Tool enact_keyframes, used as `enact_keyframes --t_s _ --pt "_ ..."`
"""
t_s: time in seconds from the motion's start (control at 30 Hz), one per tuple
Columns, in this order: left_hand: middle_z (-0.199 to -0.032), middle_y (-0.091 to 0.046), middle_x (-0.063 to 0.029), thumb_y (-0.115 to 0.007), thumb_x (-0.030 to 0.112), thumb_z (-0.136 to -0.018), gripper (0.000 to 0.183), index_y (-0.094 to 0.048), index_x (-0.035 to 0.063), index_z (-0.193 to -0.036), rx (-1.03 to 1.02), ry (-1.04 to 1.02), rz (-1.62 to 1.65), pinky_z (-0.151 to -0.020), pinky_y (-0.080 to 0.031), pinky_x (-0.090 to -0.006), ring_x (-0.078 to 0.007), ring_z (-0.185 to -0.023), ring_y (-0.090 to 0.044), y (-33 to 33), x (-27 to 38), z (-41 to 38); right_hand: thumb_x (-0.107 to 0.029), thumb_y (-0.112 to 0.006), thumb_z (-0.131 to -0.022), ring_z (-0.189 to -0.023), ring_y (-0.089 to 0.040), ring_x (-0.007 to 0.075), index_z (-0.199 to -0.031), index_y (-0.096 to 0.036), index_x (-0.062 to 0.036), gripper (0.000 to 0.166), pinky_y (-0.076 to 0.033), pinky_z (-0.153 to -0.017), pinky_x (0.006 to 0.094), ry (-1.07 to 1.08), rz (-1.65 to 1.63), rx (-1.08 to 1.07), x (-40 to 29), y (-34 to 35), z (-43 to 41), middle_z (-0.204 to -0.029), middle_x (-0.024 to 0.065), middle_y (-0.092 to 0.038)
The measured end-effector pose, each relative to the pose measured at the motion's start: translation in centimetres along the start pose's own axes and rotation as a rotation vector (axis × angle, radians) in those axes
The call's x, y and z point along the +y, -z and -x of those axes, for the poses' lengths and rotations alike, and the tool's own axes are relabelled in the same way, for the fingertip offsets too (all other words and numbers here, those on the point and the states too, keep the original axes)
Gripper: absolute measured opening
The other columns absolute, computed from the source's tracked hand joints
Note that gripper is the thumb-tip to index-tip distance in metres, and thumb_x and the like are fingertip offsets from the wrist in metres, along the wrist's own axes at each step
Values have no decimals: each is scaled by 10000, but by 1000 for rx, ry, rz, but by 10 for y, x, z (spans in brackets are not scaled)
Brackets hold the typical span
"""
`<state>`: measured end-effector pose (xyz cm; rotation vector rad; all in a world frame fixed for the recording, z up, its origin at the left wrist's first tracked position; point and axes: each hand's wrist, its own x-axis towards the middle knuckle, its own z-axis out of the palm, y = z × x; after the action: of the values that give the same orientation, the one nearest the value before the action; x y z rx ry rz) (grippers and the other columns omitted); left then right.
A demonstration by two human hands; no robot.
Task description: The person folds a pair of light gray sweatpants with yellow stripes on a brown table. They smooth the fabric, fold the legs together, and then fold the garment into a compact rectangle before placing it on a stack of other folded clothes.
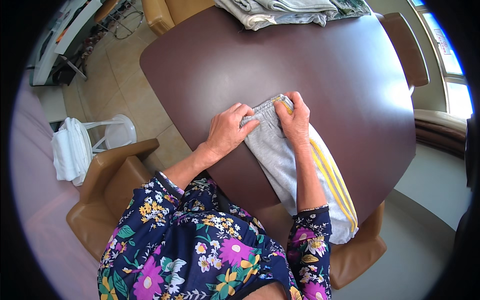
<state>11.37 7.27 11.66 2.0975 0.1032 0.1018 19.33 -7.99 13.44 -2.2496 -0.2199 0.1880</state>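
Note:
Light grey sweatpants (270, 153) with yellow side stripes lie lengthwise over the near part of a dark brown table (210, 67), the leg end hanging past its near right edge. My left hand (232, 125) pinches the left end of the elastic waistband between thumb and fingers. At the waistband's right end, where the yellow stripe begins, my right hand (293, 118) grips the fabric, its thumb on top. My right forearm crosses over the pants and hides part of them.
Folded grey clothes (285, 11) are stacked at the table's far edge. Tan leather chairs (112, 187) stand around the table, one close on my left. White folded cloths (71, 150) rest beside a white stool (122, 131) at the left. A window (446, 48) is at the right.

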Motion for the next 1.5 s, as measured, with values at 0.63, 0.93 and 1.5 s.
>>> enact_keyframes --t_s 0.63,0.93,1.5 --pt "-619 -579 -161 -681 451 -677 446 -531 35 -736 -192 118 -258 -562 -452 -405 -343 -600 -575 -6 21 -27 -161 -649 -754 -586 -583 302 -817 -536 -11 198 -456 -544 347 163 -25 282 16 -14 4 -659 155 -583" --pt "-573 -583 -144 -668 485 -688 471 -523 40 -741 -190 40 -300 -500 -461 -414 -332 -552 -589 -2 12 -16 -249 -651 -756 -540 -556 309 -714 -502 -43 258 -429 -475 375 222 188 252 22 -19 0 -609 131 -554" --pt "-574 -571 -160 -617 468 -745 429 -527 49 -727 -154 65 -337 -514 -449 -432 -345 -575 -588 -8 10 -19 -124 -646 -688 -846 -539 263 -967 -562 -27 307 -403 -753 392 449 277 348 12 9 37 -896 92 -570"
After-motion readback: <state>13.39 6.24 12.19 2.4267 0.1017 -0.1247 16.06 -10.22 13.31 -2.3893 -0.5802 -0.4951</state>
